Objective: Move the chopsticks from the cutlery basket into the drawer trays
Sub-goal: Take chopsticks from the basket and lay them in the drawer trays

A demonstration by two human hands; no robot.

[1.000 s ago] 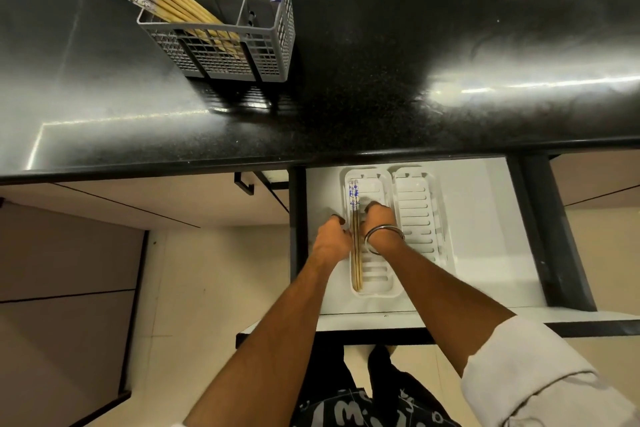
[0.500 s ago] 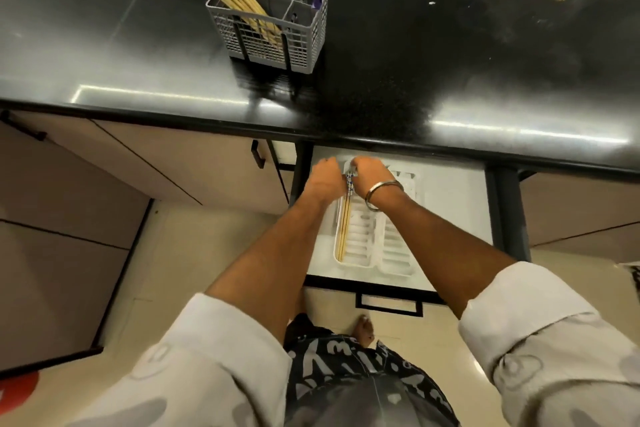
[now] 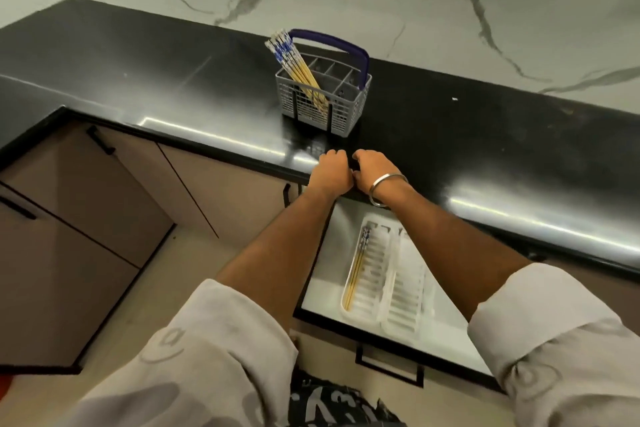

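A grey cutlery basket (image 3: 341, 107) with a blue handle stands on the black counter. Several chopsticks (image 3: 294, 66) with blue-patterned tops lean out of its left compartment. Below, in the open white drawer (image 3: 322, 270), two clear ribbed trays lie side by side. The left tray (image 3: 375, 274) holds a pair of chopsticks (image 3: 356, 270) along its left edge; the right tray (image 3: 407, 291) holds none. My left hand (image 3: 330, 172) and my right hand (image 3: 375, 172), with a metal bangle on the wrist, are side by side over the counter's front edge, just short of the basket. Both have fingers curled and hold nothing visible.
The black counter (image 3: 485, 135) runs left to right under a marble wall. Closed beige cabinet doors (image 3: 86, 218) with black handles lie to the left. The drawer front with its black handle (image 3: 388, 362) juts out toward my legs.
Both hands have let go of the chopsticks in the left tray and risen from the drawer to the counter edge. The view has tilted up, showing the wall.
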